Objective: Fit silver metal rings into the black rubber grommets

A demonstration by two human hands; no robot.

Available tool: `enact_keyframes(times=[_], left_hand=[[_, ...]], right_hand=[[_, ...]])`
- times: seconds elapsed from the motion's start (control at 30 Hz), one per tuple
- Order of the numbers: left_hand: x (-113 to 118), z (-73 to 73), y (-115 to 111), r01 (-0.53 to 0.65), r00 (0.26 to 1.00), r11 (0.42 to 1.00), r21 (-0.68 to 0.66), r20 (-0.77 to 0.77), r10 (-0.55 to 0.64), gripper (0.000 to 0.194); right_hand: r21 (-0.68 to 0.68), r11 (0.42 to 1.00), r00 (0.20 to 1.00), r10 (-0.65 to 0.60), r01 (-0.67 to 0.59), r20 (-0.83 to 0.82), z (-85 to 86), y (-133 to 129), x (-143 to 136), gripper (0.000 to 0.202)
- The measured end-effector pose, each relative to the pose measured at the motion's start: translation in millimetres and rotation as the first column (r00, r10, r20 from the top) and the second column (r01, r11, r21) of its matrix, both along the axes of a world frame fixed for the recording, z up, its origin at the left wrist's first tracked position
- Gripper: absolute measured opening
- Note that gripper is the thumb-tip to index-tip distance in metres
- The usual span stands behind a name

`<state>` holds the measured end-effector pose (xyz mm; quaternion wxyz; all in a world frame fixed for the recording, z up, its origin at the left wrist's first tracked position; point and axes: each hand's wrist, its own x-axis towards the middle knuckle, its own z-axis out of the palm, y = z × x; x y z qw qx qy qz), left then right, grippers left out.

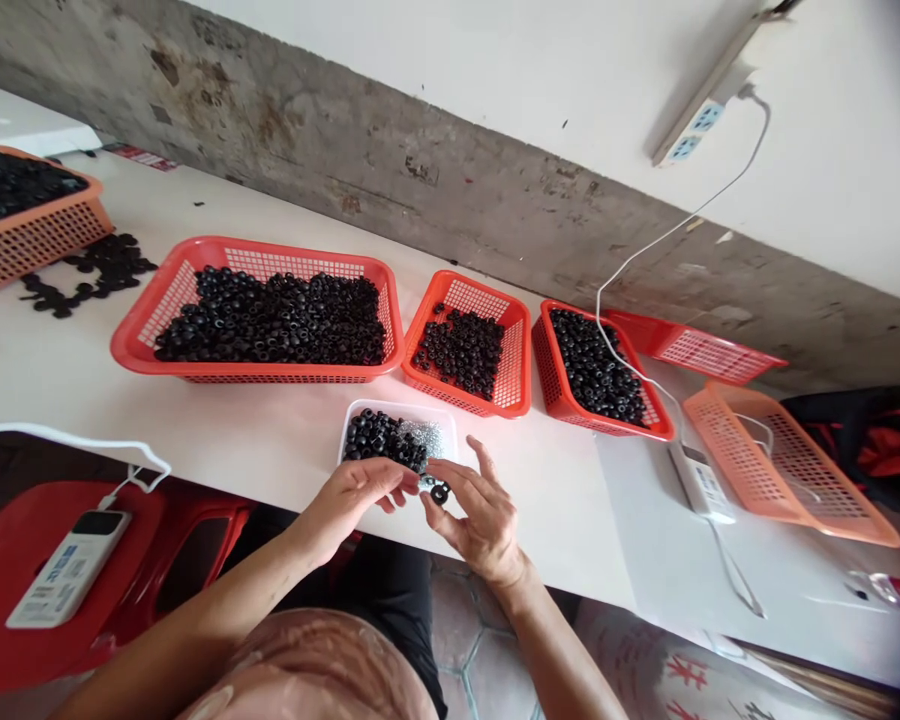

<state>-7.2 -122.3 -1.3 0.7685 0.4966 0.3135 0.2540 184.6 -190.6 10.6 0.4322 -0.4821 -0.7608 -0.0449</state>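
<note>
In the head view, my right hand pinches a small black ring between thumb and fingers, just over the table's front edge. My left hand is closed beside it, its fingertips almost meeting those of the right. A tiny silvery piece shows between the two hands; which hand bears it is unclear, and what the left fingers grip is hidden. Right behind the hands stands a white plastic tub, with black rings on its left side and small shiny metal parts on its right.
A large red basket, a smaller one and a third hold black parts along the table. At right lie an orange basket and a power strip with its cord. Another strip rests on a red stool.
</note>
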Motion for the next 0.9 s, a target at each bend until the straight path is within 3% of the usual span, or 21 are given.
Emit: enact_keyframes(times=[0.07,0.13,0.23,0.33,0.4,0.5,0.57,0.63,0.7,0.73,0.9], left_hand=[[-5,-1.8,2,-0.088,0.993,0.988,0.125,-0.066,0.097,0.036],[-10,-3.9,3,-0.157,0.978,0.971,0.182,-0.105,0.178,0.036],[-14,-6.4,3,-0.235,0.953,0.952,0.198,-0.145,0.265,0.039],[-17,-9.0,4,-0.286,0.931,0.934,0.216,-0.170,0.324,0.043],[-20,-12.0,5,-0.304,0.919,0.924,0.232,-0.183,0.348,0.044],[-24,-18.3,7,-0.297,0.916,0.922,0.248,-0.199,0.348,0.043],[-25,-22.6,8,-0.277,0.919,0.925,0.261,-0.209,0.335,0.042],[-26,-25.8,9,-0.266,0.917,0.921,0.283,-0.220,0.332,0.041],[-25,-27.7,10,-0.266,0.913,0.916,0.300,-0.228,0.340,0.041],[-25,-28.1,10,-0.266,0.912,0.916,0.302,-0.229,0.340,0.041],[-26,-30.2,10,-0.266,0.919,0.927,0.264,-0.221,0.327,0.042]], right_hand=[[0.026,0.998,0.998,-0.054,0.053,0.014,13.1,11,13,0.027],[0.063,0.980,0.982,-0.189,0.188,0.012,31.8,29,27,0.026],[0.110,0.875,0.881,-0.462,0.471,-0.101,60.4,54,43,0.039],[0.107,0.846,0.839,-0.488,0.523,-0.240,72.1,64,42,0.026],[0.043,0.882,0.859,-0.446,0.470,-0.251,64.0,62,34,0.017],[-0.249,0.925,0.927,-0.334,0.287,-0.172,32.8,58,17,0.016],[-0.485,0.844,0.957,-0.287,0.230,-0.045,8.9,59,6,0.013],[-0.644,0.707,0.954,-0.261,0.292,0.146,-9.1,62,-6,0.011],[-0.700,0.621,0.935,-0.231,0.353,0.267,-18.0,65,-14,0.011],[-0.706,0.607,0.931,-0.221,0.365,0.291,-19.3,66,-17,0.011],[-0.682,0.643,0.936,-0.198,0.348,0.292,-11.4,68,-24,0.015]])
